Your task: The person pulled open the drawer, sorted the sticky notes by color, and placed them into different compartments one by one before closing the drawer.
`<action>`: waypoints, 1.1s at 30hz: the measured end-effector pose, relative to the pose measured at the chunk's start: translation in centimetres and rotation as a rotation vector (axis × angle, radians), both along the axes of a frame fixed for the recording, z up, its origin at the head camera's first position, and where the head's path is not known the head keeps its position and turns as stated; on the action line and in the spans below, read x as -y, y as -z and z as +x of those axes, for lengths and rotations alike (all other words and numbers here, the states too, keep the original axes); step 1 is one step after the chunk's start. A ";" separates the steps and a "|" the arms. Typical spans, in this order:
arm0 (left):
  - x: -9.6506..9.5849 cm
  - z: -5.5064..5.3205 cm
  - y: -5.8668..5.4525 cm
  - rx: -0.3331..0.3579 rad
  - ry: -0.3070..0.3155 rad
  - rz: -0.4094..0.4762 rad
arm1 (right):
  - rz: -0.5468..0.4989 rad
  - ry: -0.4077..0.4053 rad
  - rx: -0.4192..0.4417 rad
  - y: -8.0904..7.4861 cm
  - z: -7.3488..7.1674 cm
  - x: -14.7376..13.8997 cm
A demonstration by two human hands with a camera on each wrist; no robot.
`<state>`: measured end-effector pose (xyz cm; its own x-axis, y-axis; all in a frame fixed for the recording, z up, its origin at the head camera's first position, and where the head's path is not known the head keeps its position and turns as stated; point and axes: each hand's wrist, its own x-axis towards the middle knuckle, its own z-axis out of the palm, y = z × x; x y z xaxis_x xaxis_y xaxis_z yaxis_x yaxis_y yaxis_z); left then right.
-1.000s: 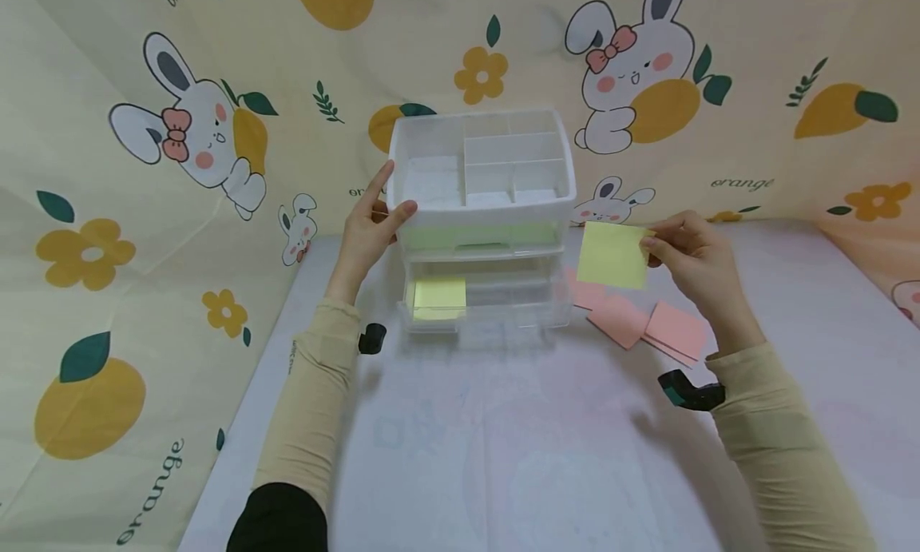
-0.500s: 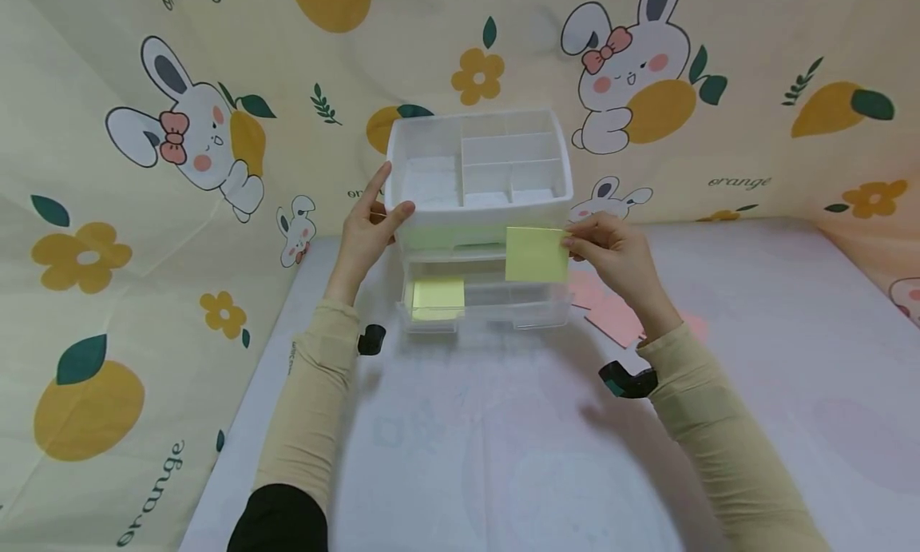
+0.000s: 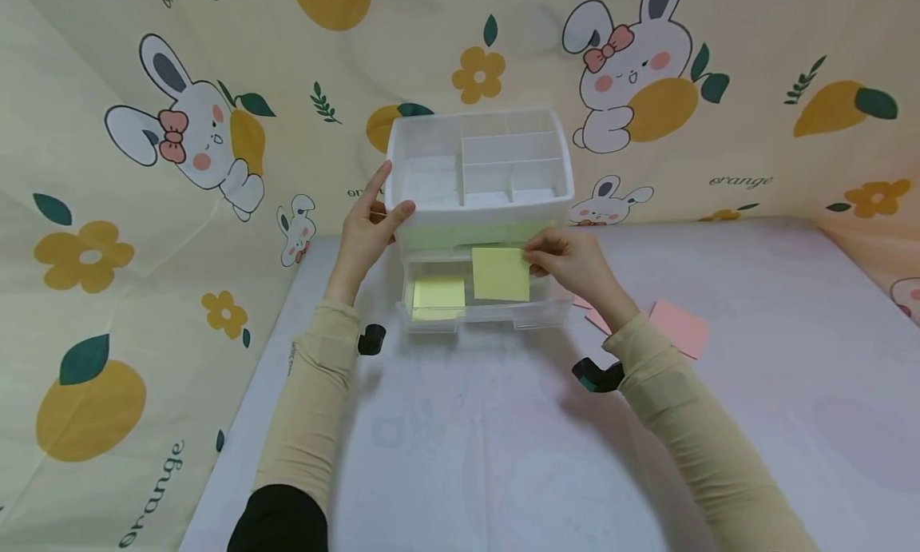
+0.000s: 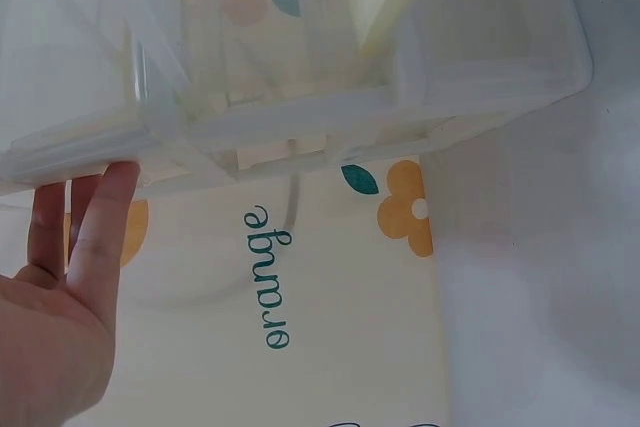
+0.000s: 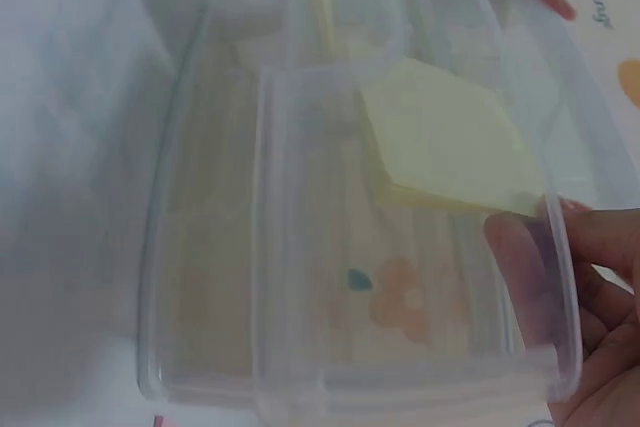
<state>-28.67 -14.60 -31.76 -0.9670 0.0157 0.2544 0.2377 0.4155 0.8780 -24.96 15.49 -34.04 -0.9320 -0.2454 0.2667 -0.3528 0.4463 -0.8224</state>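
A white plastic drawer organizer (image 3: 485,216) stands at the back of the table, its clear lower drawer (image 3: 496,315) pulled out. My left hand (image 3: 365,236) rests against the organizer's left side, thumb at the front edge; extended fingers (image 4: 105,237) touch the wall in the left wrist view. Between thumb and fingers, my right hand (image 3: 575,263) pinches a yellow sticky note pad (image 3: 499,274) by its right edge, over the right part of the drawer. Another yellow sticky note pad (image 3: 438,293) lies in the drawer's left part. The right wrist view shows the held pad (image 5: 450,137) tilted, with visible thickness.
Above the pulled-out drawer is a shut drawer (image 3: 438,238) with something pale green inside. Pink sticky notes (image 3: 679,328) lie on the table to the right, partly behind my right forearm. A patterned cloth (image 3: 273,25) hangs behind the organizer.
My right hand has carried the yellow sticky note pad leftward and down, from beside the organizer to over the pulled-out drawer. My left hand has stayed at the organizer's side.
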 end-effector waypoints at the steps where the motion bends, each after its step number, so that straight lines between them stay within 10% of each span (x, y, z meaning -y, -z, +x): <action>1: 0.0 0.0 0.0 0.000 0.000 0.001 | 0.018 -0.008 0.003 0.1 0.0 0.2; 15: 0.0 0.0 0.1 0.000 0.000 0.005 | 0.283 -0.029 0.028 1.0 -0.4 1.7; 33: 0.0 -0.2 0.1 0.007 -0.005 0.010 | 0.690 -0.007 -0.204 1.3 0.0 2.3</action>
<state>-28.87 -14.61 -31.87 -0.9687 0.0079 0.2482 0.2297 0.4080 0.8836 -25.01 13.16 -35.30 -0.8779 -0.4269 0.2169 -0.4743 0.8377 -0.2709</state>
